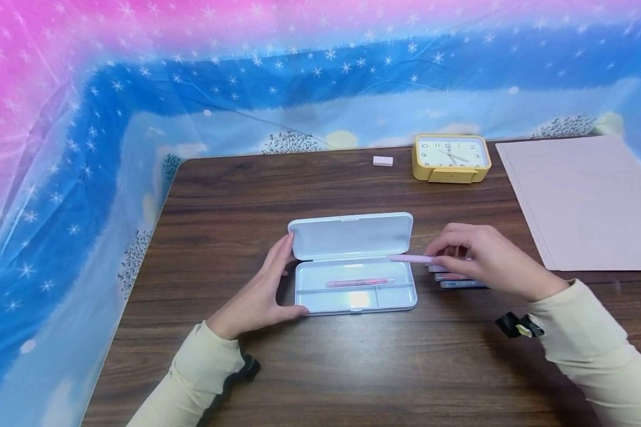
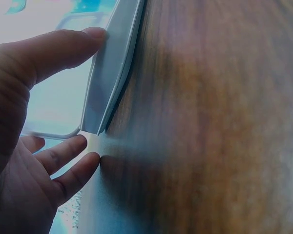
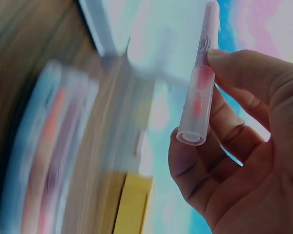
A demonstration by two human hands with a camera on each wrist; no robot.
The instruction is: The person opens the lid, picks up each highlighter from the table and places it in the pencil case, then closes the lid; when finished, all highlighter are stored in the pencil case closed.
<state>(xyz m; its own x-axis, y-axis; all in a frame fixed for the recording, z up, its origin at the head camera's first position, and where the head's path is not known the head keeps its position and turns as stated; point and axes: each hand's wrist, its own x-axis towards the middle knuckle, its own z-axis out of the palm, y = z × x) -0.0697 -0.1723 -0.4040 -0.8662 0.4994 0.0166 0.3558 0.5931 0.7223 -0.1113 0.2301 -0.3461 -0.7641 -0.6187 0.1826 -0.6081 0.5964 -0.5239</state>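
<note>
A white pencil case [image 1: 355, 307] lies with its lid [image 1: 352, 237] raised. Inside its long compartment rests a pink pen [image 1: 357, 283]. At the case's left end, my left hand [image 1: 264, 290] touches it with thumb and fingers spread; in the left wrist view the thumb [image 2: 63, 51] lies against the case wall [image 2: 110, 78]. My right hand [image 1: 481, 255] pinches a lilac pen [image 1: 408, 258] between thumb and fingers, its tip end over the case's right side. The right wrist view shows the pen's clear end [image 3: 194, 114] with red inside.
Several pens [image 1: 462, 284] lie side by side under the right hand, partly hidden. Toward the back stand a yellow clock [image 1: 451, 159] and a small pale pink eraser [image 1: 383, 161]. A pale pink sheet [image 1: 593, 201] covers the right rear of the wooden table [image 1: 342, 373].
</note>
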